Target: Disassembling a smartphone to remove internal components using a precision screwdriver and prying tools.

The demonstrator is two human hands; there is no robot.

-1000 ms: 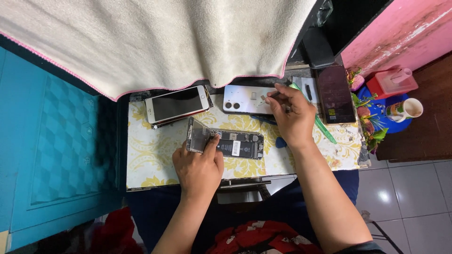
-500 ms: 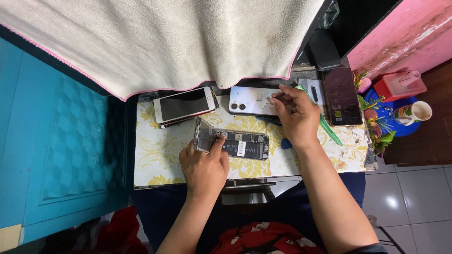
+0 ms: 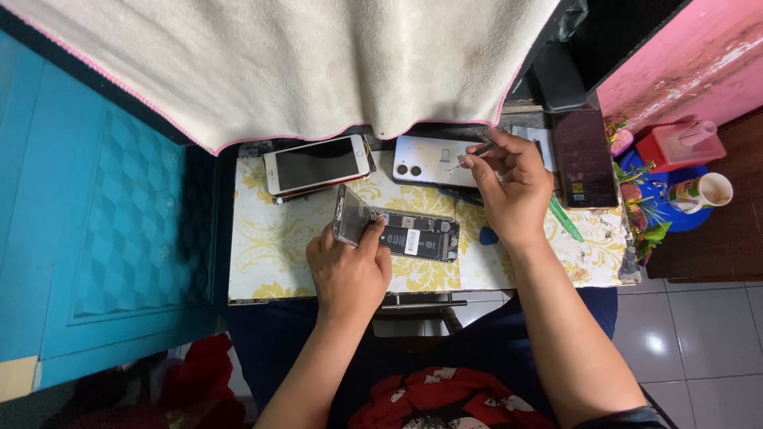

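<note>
On the small table (image 3: 262, 262) with its yellow floral cover lies an opened phone (image 3: 413, 236), dark insides and battery showing, its screen panel (image 3: 350, 216) lifted up at the left end. Its long axis runs left to right across the table. The left hand (image 3: 350, 270) presses down on it, fingers together. The right hand (image 3: 513, 187) pinches thin metal tweezers (image 3: 469, 159) above a white phone (image 3: 433, 161).

white towel (image 3: 318, 63), mug (image 3: 699, 193), dark phone (image 3: 584, 157)
</note>
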